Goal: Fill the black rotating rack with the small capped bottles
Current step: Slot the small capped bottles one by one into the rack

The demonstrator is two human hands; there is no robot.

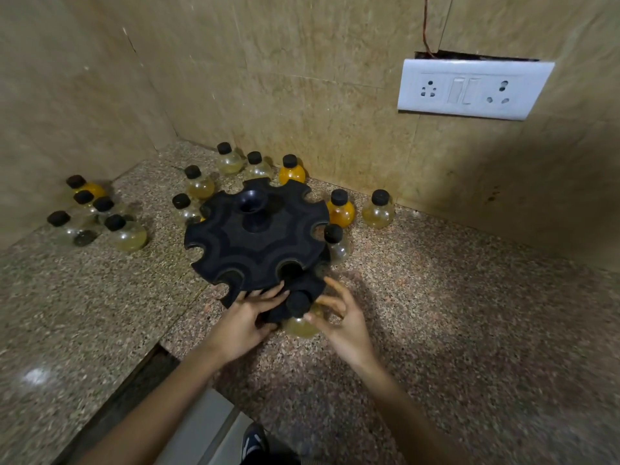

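Resting on the granite counter (436,313), the black rack (255,243) has the left hand (245,320) gripping its lower tier; just right of it, the right hand (339,317), fingers spread, touches a capped bottle (300,318) at that tier's edge
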